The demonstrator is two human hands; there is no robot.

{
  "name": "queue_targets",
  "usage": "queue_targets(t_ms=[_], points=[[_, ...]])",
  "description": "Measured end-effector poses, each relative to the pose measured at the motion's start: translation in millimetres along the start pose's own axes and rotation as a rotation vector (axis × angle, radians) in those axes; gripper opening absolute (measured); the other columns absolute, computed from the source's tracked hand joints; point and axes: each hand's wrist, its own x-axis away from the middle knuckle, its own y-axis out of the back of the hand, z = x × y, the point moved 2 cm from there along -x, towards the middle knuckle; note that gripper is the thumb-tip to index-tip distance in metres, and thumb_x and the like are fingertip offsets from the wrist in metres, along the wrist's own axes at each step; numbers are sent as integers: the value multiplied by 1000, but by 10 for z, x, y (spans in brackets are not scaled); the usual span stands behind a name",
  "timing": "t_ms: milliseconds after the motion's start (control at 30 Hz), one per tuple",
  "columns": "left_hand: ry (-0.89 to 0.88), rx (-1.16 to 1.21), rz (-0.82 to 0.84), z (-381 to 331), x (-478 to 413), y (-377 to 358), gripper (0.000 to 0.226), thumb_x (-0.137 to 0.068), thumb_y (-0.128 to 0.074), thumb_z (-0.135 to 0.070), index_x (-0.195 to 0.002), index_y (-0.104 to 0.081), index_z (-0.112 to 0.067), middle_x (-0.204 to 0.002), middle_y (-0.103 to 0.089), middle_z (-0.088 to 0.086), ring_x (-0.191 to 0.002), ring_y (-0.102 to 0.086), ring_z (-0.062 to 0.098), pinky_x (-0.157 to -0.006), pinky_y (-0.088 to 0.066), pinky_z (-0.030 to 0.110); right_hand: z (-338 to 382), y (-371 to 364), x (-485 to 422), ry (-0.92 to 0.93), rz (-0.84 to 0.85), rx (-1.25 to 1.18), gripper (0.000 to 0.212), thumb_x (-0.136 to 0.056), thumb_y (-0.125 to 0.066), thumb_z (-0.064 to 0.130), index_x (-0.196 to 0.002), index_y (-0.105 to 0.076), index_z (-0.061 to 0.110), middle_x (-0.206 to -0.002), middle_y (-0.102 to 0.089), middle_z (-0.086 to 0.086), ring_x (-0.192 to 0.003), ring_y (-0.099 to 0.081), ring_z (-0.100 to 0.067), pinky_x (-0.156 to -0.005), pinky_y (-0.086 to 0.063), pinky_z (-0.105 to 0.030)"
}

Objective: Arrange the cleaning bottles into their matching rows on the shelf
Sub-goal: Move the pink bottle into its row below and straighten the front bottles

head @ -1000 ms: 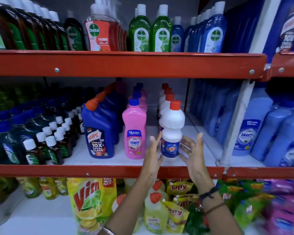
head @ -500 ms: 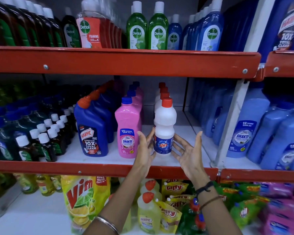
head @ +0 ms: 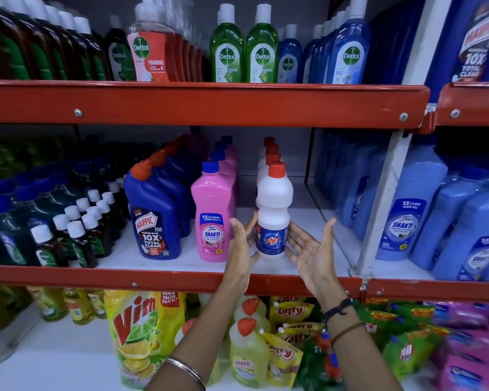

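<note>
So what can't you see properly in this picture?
All from the head view:
- White Rin bottle: whether the left hand and right hand actually touch it is unclear.
- White bottles behind it: their count is hidden by the front one.
- Dark bottles at far left: labels blurred and in shadow.
- Small print on the pink Shakti bottle: too small to read.
- Blue bottles at right: cut off by the edge.

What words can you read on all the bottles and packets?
"Rin": white bottle between the hands.
"SHAKTI", "2X CLEANING GERM KILL": pink bottle.
"HARPIC", "10X TOTAL CLEAN": dark blue bottle.
"Dettol": green bottles, top shelf.
"Dettol", "FOAMING": red bottle.
"Vim", "MEGA VALUE PACK": yellow pouch.
"Giffy": yellow packets.
Smaller print is unreadable.
</note>
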Motion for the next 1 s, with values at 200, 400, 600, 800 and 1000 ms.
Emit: queue_targets(t_ms=[200,400,600,800,1000], points=[[-19,-32,-12,-12,35,-13,80,-76,-17,-69,-138,-48,-29,-151,-39,5,-138,-37,24,-109,-35,51,2,-12,-16,15,0,18,90,-81,-16,73,-136,-44,7,-148,-41,-11,-134,-41,-22,-115,-28,-40],[-4,-37,-7,-36,41,-10,79,-76,-18,-70,-139,-45,-30,-152,-38,5,-139,-35,25,-111,-33,52,-14,1,-5,28,-4,61,89,-81,-18,73,-135,-46,8,-147,-42,-11,-135,-40,-24,-115,-29,-43],[-116,-133,-32,-34,121,-29,50,-99,-19,-49,-137,-47,-32,-138,-47,-15,-120,-46,-1,-102,-40,28,-35,0,26,119,-90,110,82,-84,-19,69,-134,-48,10,-142,-46,-12,-131,-43,-26,-112,-33,-45],[-610,-93,-329,-132,406,316,41,-94,-32,-48,-118,-60,-30,-120,-57,-24,-119,-50,-1,-96,-39,11,-384,-183,350,760,-274,471,46,-88,-41,43,-116,-58,11,-121,-55,-6,-115,-52,-2,-95,-43,-18],[-403,-127,-204,-222,31,878,55,-93,-25,-63,-141,-37,-38,-145,-38,-9,-124,-46,1,-100,-46,27,-671,-835,207,465,79,524,53,-90,-32,48,-138,-38,27,-143,-40,11,-128,-40,3,-91,-39,-3]])
